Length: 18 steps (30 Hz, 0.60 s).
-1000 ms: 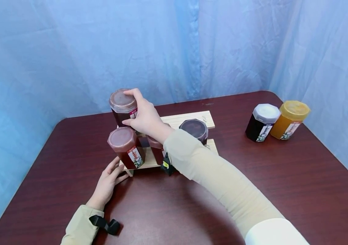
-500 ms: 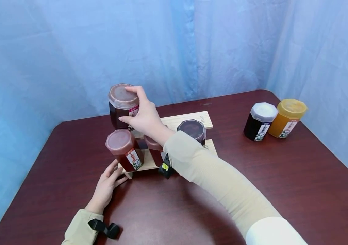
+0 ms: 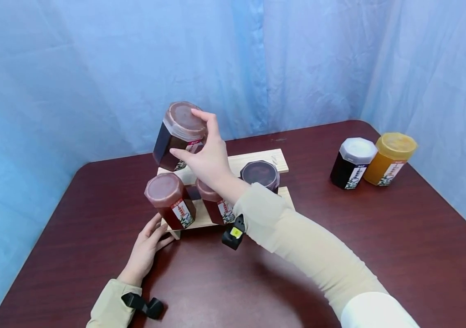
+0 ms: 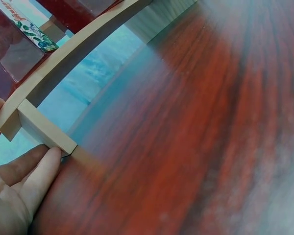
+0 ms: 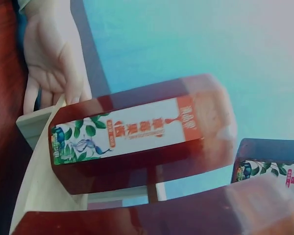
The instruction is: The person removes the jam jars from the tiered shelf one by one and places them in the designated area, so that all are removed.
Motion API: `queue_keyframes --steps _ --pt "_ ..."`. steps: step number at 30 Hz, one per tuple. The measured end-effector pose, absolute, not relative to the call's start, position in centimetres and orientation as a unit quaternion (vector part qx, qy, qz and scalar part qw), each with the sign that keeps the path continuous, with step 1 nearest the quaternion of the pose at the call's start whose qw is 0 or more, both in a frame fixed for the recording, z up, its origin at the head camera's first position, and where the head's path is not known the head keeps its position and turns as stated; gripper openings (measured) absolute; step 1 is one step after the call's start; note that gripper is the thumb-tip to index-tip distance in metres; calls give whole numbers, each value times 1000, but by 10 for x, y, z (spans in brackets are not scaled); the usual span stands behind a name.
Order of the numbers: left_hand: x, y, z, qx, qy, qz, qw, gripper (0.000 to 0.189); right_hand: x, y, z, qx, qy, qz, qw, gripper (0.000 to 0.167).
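With thumb and fingers, my right hand grips a dark jar with a clear brownish lid. That jar is tilted, raised above the left end of the back shelf of a two-step wooden rack. At the rack's front left corner, my left hand holds on; its fingers touch the short leg in the left wrist view. Two red-brown jars stand on the front shelf: the left jar and the middle jar. Right of them is a dark-lidded jar, partly behind my right arm.
A dark jar with a white lid and a yellow jar stand side by side at the table's right. Blue curtains enclose the back and sides of the dark red wooden table.
The dark jar in my right hand has risen from near the back shelf, moved right and tilted. My left hand stays at the rack's corner.
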State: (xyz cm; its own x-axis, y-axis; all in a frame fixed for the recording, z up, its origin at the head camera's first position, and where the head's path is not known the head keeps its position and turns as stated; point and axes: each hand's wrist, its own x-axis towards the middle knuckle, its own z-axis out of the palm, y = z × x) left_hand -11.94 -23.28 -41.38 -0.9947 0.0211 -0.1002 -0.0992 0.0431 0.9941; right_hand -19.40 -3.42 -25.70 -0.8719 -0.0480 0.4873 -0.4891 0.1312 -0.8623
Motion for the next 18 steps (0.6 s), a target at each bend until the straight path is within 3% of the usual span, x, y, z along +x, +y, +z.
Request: queue_keyframes --steps 18 --pt "-119 -233 -414 -34 719 693 43 52 -170 14 -245 233 -669 676 203 77"
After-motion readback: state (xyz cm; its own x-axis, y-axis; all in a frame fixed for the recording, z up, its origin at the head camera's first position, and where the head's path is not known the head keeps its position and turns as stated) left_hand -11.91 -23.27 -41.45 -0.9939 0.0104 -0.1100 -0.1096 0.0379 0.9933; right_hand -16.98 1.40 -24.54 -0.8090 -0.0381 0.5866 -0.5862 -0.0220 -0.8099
